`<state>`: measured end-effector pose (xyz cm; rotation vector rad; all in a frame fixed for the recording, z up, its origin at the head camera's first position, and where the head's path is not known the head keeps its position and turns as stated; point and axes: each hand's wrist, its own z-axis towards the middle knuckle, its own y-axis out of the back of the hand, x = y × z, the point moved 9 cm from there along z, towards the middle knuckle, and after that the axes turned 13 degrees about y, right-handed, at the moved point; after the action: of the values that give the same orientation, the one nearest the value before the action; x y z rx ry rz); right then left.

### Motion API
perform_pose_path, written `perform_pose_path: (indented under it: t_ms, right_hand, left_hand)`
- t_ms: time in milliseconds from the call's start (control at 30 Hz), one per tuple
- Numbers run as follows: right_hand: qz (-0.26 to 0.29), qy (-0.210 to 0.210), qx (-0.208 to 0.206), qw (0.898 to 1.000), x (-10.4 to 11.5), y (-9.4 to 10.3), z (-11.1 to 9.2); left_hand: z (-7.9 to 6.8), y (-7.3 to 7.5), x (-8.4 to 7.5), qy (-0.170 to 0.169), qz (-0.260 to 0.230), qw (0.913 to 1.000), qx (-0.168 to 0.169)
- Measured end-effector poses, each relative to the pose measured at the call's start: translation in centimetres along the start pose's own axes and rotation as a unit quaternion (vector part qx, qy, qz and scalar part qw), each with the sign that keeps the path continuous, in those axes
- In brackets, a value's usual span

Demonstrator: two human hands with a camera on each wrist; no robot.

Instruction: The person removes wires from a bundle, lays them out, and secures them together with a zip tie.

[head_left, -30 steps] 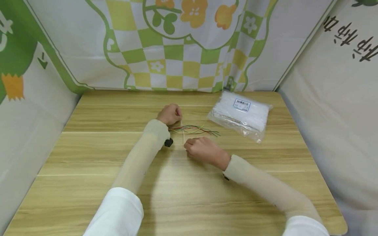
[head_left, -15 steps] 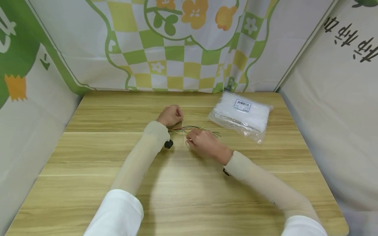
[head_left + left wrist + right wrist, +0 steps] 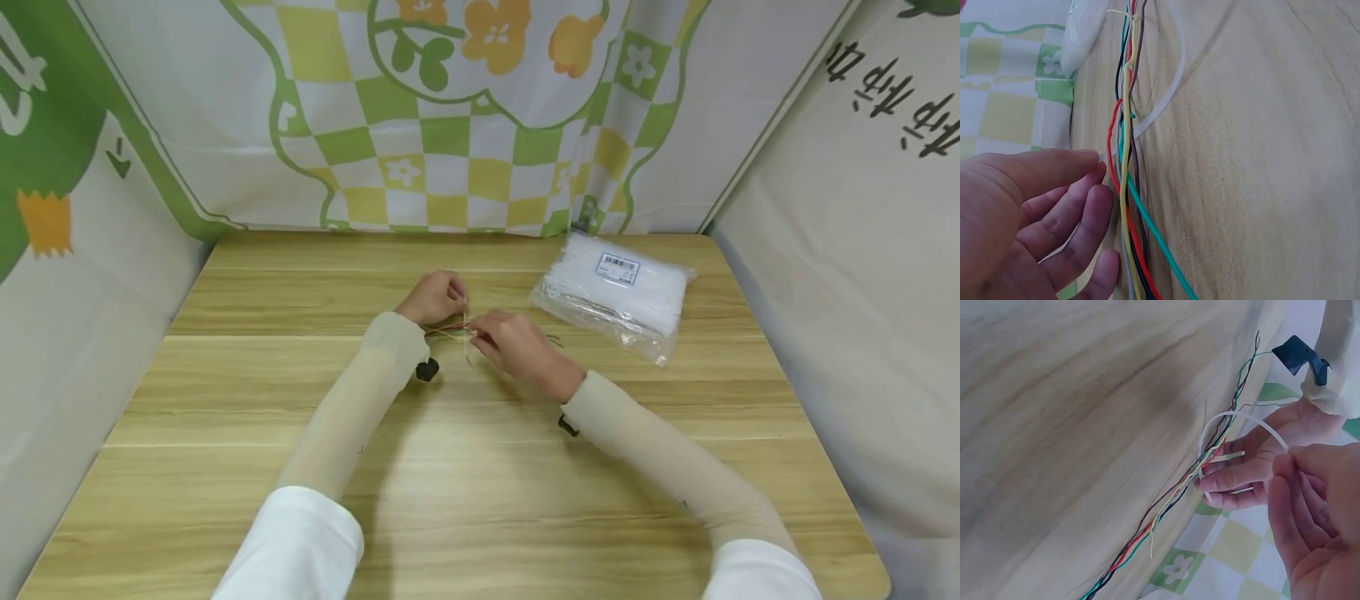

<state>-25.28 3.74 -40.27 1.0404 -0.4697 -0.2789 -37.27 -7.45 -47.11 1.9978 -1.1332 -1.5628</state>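
A loose bundle of thin coloured wires [image 3: 1126,125], red, yellow, green, black and grey among them, stretches along the wooden table. A white cable tie [image 3: 1254,417] bends in an arch around the bundle. My left hand [image 3: 437,297] is at the far side of the wires, pinching one end of the tie between thumb and index fingertip, its other fingers loosely bent in the left wrist view. On the near right, my right hand [image 3: 525,354] pinches the tie's other end with thumb and fingertips and covers part of the bundle in the head view.
A clear plastic bag [image 3: 615,283] full of white cable ties, with a barcode label, lies at the back right of the table [image 3: 480,500]. Printed curtains [image 3: 450,167] hang behind and at both sides. A black wrist camera [image 3: 427,370] sits under the left sleeve.
My right hand has moved away from me, from the near side up to the wires, bending its end of the cable tie. My left hand has hardly moved.
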Motion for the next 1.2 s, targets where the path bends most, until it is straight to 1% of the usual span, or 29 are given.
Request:
perform_pose_path:
  t_ms: [133,267,433,533,667,833,1000,1200]
  right_hand:
    - [0.043,-0.036,-0.02,0.998,-1.0,0.2,0.5]
    - [0.071,-0.051,-0.035,0.996,-1.7,0.4,0.9]
    - [0.075,-0.062,-0.043,0.994,-2.3,0.6,1.2]
    - [0.078,-0.073,-0.041,0.993,-2.6,0.6,1.4]
    - [0.077,-0.088,-0.037,0.992,-3.0,0.7,1.7]
    - [0.074,-0.091,-0.044,0.992,-3.3,1.0,2.1]
    - [0.069,-0.1,-0.04,0.992,-3.9,0.9,2.3]
    - [0.083,-0.114,-0.032,0.989,-4.6,0.5,2.5]
  left_hand:
    - [0.0,0.0,0.0,-0.008,-0.006,1.0,0.0]
    - [-0.1,0.1,0.0,-0.012,-0.017,0.9998,0.003]
    - [-0.3,0.0,0.1,-0.016,-0.04,0.999,0.009]
    - [-0.5,-0.1,0.2,-0.014,-0.055,0.9983,0.013]
    - [-0.6,-0.1,0.4,-0.015,-0.064,0.9978,0.011]
    - [-0.7,-0.1,0.4,-0.028,-0.071,0.9971,0.001]
    - [-0.7,0.0,0.4,-0.039,-0.071,0.9966,-0.012]
    - [-1.2,0.2,0.2,-0.044,-0.08,0.9955,-0.027]
